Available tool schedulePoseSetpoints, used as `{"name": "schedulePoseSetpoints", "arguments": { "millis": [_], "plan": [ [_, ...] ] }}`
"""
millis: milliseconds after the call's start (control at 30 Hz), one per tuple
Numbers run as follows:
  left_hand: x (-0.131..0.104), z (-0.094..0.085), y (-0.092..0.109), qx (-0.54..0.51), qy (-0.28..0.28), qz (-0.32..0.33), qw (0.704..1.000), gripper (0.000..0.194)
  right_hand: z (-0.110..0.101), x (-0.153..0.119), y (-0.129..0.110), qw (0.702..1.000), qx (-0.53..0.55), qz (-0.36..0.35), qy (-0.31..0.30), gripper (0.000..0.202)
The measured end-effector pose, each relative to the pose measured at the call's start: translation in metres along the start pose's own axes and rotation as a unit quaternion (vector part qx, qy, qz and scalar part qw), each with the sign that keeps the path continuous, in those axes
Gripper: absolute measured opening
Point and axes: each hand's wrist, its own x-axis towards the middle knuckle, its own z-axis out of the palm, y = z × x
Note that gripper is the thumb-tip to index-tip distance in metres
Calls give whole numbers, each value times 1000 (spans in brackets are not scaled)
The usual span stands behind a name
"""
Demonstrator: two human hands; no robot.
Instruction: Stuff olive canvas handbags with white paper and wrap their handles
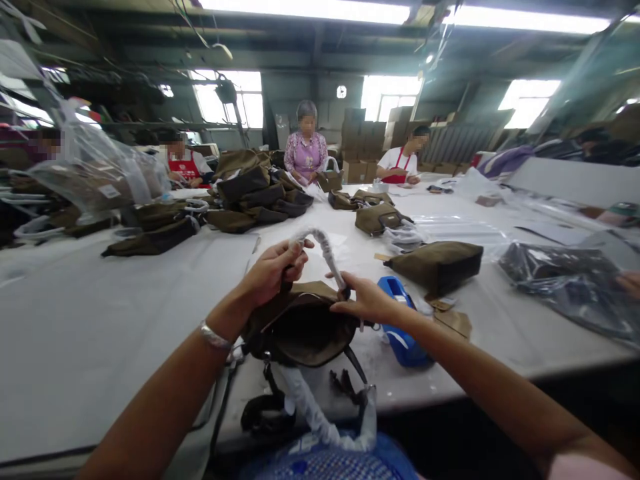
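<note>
An olive-brown handbag (305, 327) lies at the near table edge, its mouth gaping toward me and its dark lining showing. One handle (325, 250), wrapped in white paper, arches up at the far side. My left hand (277, 267) pinches the left part of this handle, fingers closed round it. At the handle's right base, my right hand (360, 297) grips with thumb and fingers near the bag's rim. The second wrapped handle (320, 413) hangs down toward me, beside a dark strap (267, 410).
A blue tape dispenser (400, 320) stands right of the bag, near another olive bag (435, 263). Piled bags (255, 193) lie further back. A plastic-wrapped dark bag (565, 273) is at the right, with a person's hand (631, 283) beside it. Several people work across the white table (125, 320).
</note>
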Motion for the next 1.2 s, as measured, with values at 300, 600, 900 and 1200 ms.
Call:
{"name": "schedulePoseSetpoints", "arguments": {
  "millis": [300, 600, 900, 1200],
  "plan": [
    [-68, -64, -34, 155, 393, 120, 898, 34, 38, 46, 40, 996, -76, -11, 50, 10],
    [-180, -41, -132, 280, 178, -164, 929, 44, 33, 75, 24, 998, -42, -40, 35, 21],
    [-173, -43, -30, 313, 141, -220, 913, 44, -20, 75, -12, 998, -52, -39, 20, 35],
    [-85, -73, 71, 567, 117, 61, 813, 29, -31, 66, -33, 982, -30, -49, -178, 43]
  ]
}}
